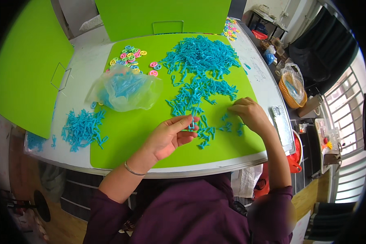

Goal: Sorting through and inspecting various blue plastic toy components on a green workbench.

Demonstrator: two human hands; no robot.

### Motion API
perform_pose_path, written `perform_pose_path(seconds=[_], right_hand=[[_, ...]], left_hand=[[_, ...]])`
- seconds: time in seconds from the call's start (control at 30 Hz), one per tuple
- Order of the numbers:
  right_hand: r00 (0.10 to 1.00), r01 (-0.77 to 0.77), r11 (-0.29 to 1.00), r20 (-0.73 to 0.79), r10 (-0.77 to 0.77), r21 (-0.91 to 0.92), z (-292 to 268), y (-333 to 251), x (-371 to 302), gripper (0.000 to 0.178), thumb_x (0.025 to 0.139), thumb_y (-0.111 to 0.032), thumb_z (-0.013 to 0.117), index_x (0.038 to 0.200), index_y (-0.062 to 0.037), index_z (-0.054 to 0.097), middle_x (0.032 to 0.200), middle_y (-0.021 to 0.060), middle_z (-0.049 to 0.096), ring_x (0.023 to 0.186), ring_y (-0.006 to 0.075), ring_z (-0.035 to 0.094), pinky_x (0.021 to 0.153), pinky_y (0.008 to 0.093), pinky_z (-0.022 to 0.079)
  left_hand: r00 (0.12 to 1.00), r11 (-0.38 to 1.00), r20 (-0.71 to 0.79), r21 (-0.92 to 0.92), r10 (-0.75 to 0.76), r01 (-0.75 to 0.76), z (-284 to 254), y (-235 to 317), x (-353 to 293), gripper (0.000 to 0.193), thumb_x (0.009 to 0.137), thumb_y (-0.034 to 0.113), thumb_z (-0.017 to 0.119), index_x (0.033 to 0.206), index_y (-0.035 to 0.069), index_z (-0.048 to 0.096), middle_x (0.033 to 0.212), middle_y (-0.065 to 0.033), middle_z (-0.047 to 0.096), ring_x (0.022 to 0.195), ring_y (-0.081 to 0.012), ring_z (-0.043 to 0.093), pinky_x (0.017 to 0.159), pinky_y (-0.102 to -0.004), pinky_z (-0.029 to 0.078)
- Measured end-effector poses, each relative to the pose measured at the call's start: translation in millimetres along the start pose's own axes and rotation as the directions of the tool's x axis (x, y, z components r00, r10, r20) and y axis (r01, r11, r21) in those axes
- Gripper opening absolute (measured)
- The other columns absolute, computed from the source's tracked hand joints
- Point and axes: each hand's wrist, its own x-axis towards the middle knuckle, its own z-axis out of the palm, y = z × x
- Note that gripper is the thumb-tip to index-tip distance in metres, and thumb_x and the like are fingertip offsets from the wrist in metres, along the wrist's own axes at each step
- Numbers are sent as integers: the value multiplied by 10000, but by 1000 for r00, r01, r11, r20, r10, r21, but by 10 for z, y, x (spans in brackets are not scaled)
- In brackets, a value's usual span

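My left hand (166, 136) pinches a small blue forked plastic piece (192, 124) between thumb and fingers, above the green mat (138, 142). My right hand (251, 114) is lowered to the mat at the right, fingers curled together; whatever is in them, if anything, is hidden. Beside its fingertips lies a scatter of short blue plastic pieces (227, 124). A loose spread of longer blue forked pieces (193, 91) reaches from beyond my left fingertips toward the large blue heap (201, 55) at the back.
Left on the mat sits a translucent plastic bag (128, 87) with blue pieces inside. Behind it lie colourful plastic rings (130, 57). Another blue pile (83, 128) is at the left. Green boards (162, 16) stand upright at the back and left. A phone (279, 122) lies by the right edge.
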Motion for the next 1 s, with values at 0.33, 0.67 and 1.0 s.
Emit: perform_pose_path(seconds=[0.33,0.67,1.0], right_hand=[[909,-273,-17,264,324,962,109,-840,31,113,844,-70,611,932,-1,596,812,59,630,714,128,602,631,235,469],[863,-329,-347,429,268,878,240,-1034,102,159,849,-102,616,962,11,606,833,55,634,730,121,603,644,228,476],[856,-336,-311,426,294,889,240,-1049,110,134,846,-80,611,935,20,597,800,68,635,704,141,608,637,248,489]], left_hand=[[999,996,-18,-84,28,-30,-31,-80,23,142,880,135,573,990,66,631,971,-70,642,897,-188,631,772,-259,541],[994,990,18,-94,104,-102,-40,-105,18,140,871,87,574,993,58,636,974,-51,646,865,-157,627,780,-263,540],[993,993,11,-32,114,-114,-41,-120,39,137,865,97,587,984,58,642,973,-52,647,863,-152,625,761,-260,543]])
